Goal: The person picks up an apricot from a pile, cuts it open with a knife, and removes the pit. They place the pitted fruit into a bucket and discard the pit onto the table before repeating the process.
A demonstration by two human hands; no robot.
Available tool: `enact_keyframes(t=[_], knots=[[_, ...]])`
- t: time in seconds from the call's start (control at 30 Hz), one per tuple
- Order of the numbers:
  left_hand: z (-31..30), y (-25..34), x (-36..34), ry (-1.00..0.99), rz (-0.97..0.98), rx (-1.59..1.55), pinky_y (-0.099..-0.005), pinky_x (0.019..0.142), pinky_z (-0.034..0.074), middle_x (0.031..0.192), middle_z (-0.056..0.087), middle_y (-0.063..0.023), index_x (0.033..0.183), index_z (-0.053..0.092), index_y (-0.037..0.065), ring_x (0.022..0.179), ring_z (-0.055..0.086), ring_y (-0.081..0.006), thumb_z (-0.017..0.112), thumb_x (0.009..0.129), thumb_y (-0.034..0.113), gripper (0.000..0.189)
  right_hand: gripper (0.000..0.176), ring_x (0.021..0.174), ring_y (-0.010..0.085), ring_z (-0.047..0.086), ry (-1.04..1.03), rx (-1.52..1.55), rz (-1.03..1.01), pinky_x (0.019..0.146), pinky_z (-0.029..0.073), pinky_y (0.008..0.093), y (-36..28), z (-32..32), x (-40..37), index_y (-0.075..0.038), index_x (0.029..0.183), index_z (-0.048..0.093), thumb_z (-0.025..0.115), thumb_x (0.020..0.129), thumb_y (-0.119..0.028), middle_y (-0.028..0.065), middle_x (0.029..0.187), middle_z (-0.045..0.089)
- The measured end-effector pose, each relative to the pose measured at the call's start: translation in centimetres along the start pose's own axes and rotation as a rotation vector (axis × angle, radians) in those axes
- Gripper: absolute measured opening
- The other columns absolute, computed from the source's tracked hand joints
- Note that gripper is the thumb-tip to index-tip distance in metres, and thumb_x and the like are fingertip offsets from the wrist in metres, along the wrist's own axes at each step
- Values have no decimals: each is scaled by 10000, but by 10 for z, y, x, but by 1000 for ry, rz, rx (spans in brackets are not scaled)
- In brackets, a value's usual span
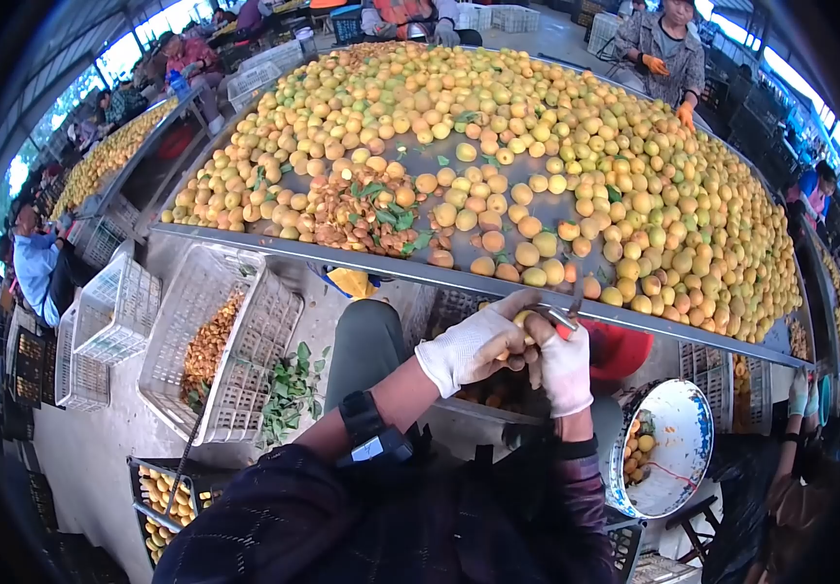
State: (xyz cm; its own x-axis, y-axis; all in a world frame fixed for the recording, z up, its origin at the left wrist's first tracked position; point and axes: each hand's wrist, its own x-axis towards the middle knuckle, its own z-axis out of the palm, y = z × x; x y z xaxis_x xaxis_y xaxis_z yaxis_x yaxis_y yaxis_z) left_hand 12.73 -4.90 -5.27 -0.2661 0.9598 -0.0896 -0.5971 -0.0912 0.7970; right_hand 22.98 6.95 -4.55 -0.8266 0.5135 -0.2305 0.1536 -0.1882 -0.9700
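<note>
White gloves with soiled fingertips cover both my hands, which meet in front of the table's near edge. My left hand point(478, 346) is closed around an apricot point(523, 317), mostly hidden by the fingers. My right hand point(562, 368) grips a small knife point(565, 324) with a red part on its handle, close against the fruit. Beyond them, a metal-edged table point(342, 251) bears a broad heap of yellow-orange apricots point(576, 127). A pile of brown apricot pieces mixed with green leaves point(366, 206) lies near its front edge.
At left, a white crate point(274, 326) holds brown pieces, with loose leaves point(293, 389) on the floor beside it. A white bucket point(697, 419) with apricots stands at right, near a red basin point(620, 350). People work across the table, including one with orange gloves point(656, 64).
</note>
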Motion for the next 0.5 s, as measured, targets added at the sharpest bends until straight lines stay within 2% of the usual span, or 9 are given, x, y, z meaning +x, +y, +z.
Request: enact_keyframes(t=[0.03, 0.1, 0.13, 0.23, 0.3, 0.37, 0.4, 0.43, 0.5], knots=[[-1, 3, 0, 4, 0, 0, -231, 613, 437, 1004, 549, -63, 1408, 313, 64, 775, 550, -132, 470, 739, -8, 691, 122, 522, 77, 539, -4, 2, 2, 441, 395, 204, 7, 3, -1, -19, 880, 631, 640, 830, -129, 24, 669, 594], [7, 19, 1, -4, -21, 363, -220, 617, 442, 1037, 548, -78, 1408, 315, 53, 764, 566, -133, 475, 715, 26, 711, 154, 432, 82, 492, 131, 282, -180, 349, 339, 206, 27, 11, 3, -17, 874, 595, 592, 885, -171, 19, 633, 566], [0, 17, 6, -29, 36, 532, -214, 589, 444, 1019, 558, -82, 1403, 329, 53, 721, 569, -124, 480, 700, 62, 719, 184, 447, 95, 516, 182, 358, -220, 351, 359, 208, 35, 14, 9, -14, 919, 563, 597, 904, -195, 40, 672, 578], [0, 24, 18, -7, -97, 570, -218, 552, 443, 977, 569, -72, 1394, 348, 56, 684, 569, -124, 467, 706, 77, 699, 199, 464, 110, 537, 93, 416, -193, 357, 382, 213, 24, 12, 1, -15, 921, 542, 602, 908, -204, 58, 717, 591], [2, 34, 22, -23, -72, 610, -223, 527, 440, 927, 579, -70, 1385, 362, 54, 670, 568, -118, 467, 711, 78, 682, 230, 418, 116, 507, 93, 421, -194, 342, 369, 216, 26, 10, 3, -11, 934, 528, 600, 914, -229, 56, 646, 569], [10, 51, 23, -82, -85, 823, -217, 529, 442, 902, 581, -73, 1384, 371, 45, 650, 564, -111, 486, 703, 71, 691, 249, 352, 114, 445, 170, 375, -200, 311, 322, 223, 25, 11, 0, -14, 917, 530, 603, 915, -252, 46, 548, 519], [9, 54, 29, -54, -200, 807, -220, 538, 451, 899, 596, -85, 1385, 380, 34, 636, 567, -114, 508, 699, 51, 698, 272, 307, 104, 384, 244, 362, -208, 292, 277, 228, 27, 12, 2, -18, 895, 533, 600, 918, -280, 28, 466, 452], [0, 55, 30, 50, -202, 790, -232, 557, 462, 948, 627, -96, 1385, 396, 39, 652, 588, -122, 514, 710, 35, 685, 283, 305, 99, 375, 289, 474, -205, 291, 263, 237, 31, 5, 3, -21, 866, 544, 603, 919, -293, 11, 455, 437], [-16, 83, 30, 237, -187, 798, -249, 577, 485, 1019, 649, -94, 1379, 416, 54, 653, 598, -127, 516, 696, 4, 692, 258, 313, 107, 396, 355, 469, -214, 304, 298, 243, 37, -23, 4, -14, 910, 575, 612, 913, -269, 11, 457, 446]])
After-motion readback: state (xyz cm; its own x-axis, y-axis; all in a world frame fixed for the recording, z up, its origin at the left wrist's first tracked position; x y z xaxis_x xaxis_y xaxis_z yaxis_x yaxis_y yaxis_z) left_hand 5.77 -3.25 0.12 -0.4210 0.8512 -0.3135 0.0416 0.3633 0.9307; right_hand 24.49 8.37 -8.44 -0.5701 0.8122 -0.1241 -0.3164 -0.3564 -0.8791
